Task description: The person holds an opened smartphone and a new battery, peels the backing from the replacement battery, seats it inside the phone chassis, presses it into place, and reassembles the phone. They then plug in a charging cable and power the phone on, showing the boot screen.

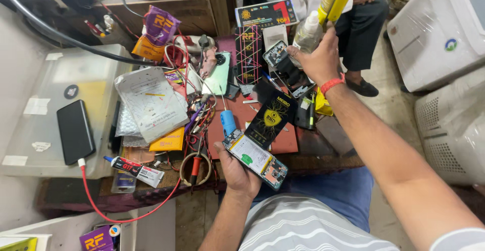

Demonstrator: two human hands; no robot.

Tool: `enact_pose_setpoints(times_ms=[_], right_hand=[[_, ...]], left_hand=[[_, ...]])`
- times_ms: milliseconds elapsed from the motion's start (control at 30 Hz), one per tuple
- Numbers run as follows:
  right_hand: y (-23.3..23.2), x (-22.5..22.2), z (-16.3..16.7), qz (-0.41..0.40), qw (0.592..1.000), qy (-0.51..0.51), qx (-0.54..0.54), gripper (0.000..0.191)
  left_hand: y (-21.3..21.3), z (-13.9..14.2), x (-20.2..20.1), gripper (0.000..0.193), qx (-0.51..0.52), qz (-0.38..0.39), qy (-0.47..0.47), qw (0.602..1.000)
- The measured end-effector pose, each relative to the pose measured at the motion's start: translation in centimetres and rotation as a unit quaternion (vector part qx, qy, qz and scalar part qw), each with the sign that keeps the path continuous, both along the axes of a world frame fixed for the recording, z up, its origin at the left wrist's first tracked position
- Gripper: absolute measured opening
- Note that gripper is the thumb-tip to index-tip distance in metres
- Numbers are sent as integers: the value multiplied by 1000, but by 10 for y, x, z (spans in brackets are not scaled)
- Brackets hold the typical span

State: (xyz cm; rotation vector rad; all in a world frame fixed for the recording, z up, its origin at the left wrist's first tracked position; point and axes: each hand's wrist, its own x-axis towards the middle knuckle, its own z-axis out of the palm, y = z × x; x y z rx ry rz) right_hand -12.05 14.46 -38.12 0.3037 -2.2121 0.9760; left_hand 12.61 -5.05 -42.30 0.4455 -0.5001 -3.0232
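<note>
Left hand (237, 172) grips opened phone (256, 159) (palm up); outstretched right hand (319, 59) clasps bottle (307, 34).

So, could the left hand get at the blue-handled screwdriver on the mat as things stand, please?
Probably not freely: the left hand is wrapped around the opened phone. The blue-handled screwdriver lies just beyond its fingertips, uncovered on the red mat, so the way is open once the phone is put down.
</note>
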Motion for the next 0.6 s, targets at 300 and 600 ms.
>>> enact_pose_setpoints(times_ms=[300,600], right_hand=[[14,-3,-1,118,970,97,-186,83],[55,214,32,323,882,-230,-256,78]], left_hand=[[-14,15,10,86,-31,-18,-22,999],[-2,3,-8,103,-64,-54,-53,995]])
